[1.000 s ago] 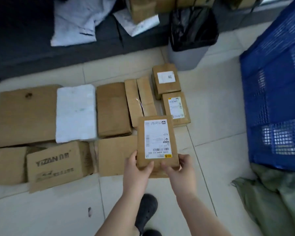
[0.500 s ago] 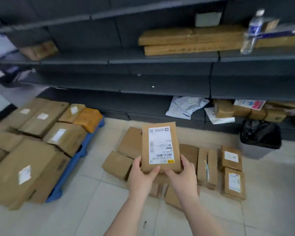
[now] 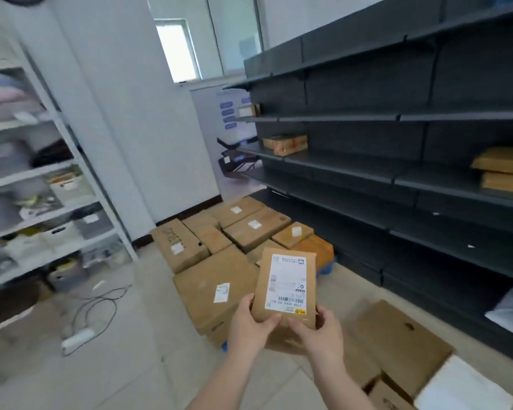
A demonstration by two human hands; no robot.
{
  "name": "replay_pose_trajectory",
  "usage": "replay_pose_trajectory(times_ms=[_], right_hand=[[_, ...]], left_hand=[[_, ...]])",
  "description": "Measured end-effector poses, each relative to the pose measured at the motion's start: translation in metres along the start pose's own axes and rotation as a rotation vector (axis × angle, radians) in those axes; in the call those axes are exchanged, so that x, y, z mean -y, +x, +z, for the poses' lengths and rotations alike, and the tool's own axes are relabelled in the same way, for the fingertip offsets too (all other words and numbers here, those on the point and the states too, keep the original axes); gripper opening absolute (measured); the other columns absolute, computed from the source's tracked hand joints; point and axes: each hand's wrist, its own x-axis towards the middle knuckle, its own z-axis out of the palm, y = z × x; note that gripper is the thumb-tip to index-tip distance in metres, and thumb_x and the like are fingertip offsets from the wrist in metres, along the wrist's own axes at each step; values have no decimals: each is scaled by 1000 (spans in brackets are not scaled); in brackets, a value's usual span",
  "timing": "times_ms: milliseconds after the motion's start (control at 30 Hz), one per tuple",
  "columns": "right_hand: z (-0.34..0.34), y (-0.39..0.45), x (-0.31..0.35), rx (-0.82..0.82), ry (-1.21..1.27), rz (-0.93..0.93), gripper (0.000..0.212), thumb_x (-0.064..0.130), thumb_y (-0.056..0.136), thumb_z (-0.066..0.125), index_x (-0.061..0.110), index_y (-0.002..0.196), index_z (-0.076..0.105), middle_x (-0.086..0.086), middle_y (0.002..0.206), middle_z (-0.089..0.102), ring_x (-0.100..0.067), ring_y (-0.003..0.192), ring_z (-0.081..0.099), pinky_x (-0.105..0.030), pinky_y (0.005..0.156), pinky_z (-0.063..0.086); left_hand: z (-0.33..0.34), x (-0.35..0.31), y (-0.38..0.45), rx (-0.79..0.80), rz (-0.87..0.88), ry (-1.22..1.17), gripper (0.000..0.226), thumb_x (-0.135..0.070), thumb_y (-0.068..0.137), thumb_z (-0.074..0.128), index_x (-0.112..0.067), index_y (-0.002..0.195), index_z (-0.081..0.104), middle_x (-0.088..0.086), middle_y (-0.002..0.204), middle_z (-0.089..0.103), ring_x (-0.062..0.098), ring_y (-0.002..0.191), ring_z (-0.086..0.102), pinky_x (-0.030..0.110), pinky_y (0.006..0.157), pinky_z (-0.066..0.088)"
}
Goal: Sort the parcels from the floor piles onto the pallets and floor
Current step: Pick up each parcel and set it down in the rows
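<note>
I hold a small brown cardboard parcel (image 3: 285, 287) with a white shipping label, upright in front of me. My left hand (image 3: 249, 327) grips its lower left corner and my right hand (image 3: 320, 332) grips its lower right corner, thumbs on the labelled face. Behind the parcel, several brown boxes (image 3: 219, 255) are stacked on a low blue pallet (image 3: 326, 269) by the white wall. A floor pile of flat cardboard parcels (image 3: 397, 341) and a white parcel (image 3: 462, 389) lies at the lower right.
Dark metal shelving (image 3: 397, 179) runs along the right, holding a few brown parcels (image 3: 285, 145). A white rack (image 3: 42, 187) with bins stands at the left. A power strip (image 3: 77, 340) with cables lies on the tiled floor at the left.
My view has swung left from the floor pile toward the pallet of boxes by the wall. Both hands still grip the same labelled parcel, carried along with the turn.
</note>
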Motion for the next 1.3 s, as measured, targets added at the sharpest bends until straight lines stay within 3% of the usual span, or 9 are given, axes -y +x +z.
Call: replay_pose_trajectory(times_ms=[100, 233, 433, 667, 833, 1133, 1300], right_hand=[[84, 4, 6, 46, 63, 1, 56, 15, 62, 85, 14, 110, 54, -5, 105, 62, -21, 94, 61, -34, 81, 50], [177, 17, 0, 80, 79, 27, 74, 46, 37, 80, 27, 103, 52, -4, 105, 61, -20, 93, 64, -46, 78, 57], [260, 47, 3, 44, 11, 32, 54, 21, 65, 84, 24, 108, 53, -3, 109, 59, -19, 99, 59, -42, 83, 55], [360, 130, 5, -24, 11, 8, 44, 26, 72, 81, 20, 106, 53, -3, 110, 60, -20, 102, 57, -39, 85, 52], [427, 219, 23, -41, -8, 3, 47, 23, 72, 80, 16, 112, 56, -4, 110, 61, -20, 100, 60, -39, 85, 53], [529, 330, 38, -46, -72, 62, 46, 25, 73, 80, 15, 111, 57, -2, 108, 61, -18, 98, 60, -40, 87, 52], [566, 377, 32, -109, -98, 118, 35, 23, 75, 78, 19, 102, 56, 0, 103, 65, -17, 94, 62, -39, 85, 52]], left_hand=[[-61, 26, 44, -54, 5, 1, 56, -19, 76, 78, -18, 124, 50, -8, 110, 59, 10, 97, 55, 18, 78, 39], [-123, 63, 91, -62, -1, -31, 48, -20, 76, 77, -24, 116, 49, -11, 103, 56, 9, 96, 54, 17, 72, 38], [-175, 103, 160, -54, -54, -58, 47, -23, 74, 80, -27, 109, 49, -8, 107, 63, 11, 95, 58, 21, 72, 42], [-204, 120, 287, -19, -70, -22, 51, -23, 74, 79, -25, 115, 50, -7, 112, 63, 11, 99, 58, 22, 76, 44], [-216, 117, 391, 2, -74, -47, 48, -19, 76, 78, -21, 115, 49, -8, 105, 60, 6, 92, 55, 7, 61, 39], [-240, 136, 552, 39, -140, -54, 50, -16, 73, 80, -22, 113, 50, -7, 108, 60, 10, 98, 56, 18, 73, 42], [-237, 151, 629, 143, -141, -32, 49, -12, 73, 80, -21, 110, 50, -10, 98, 58, -1, 83, 54, 9, 58, 39]])
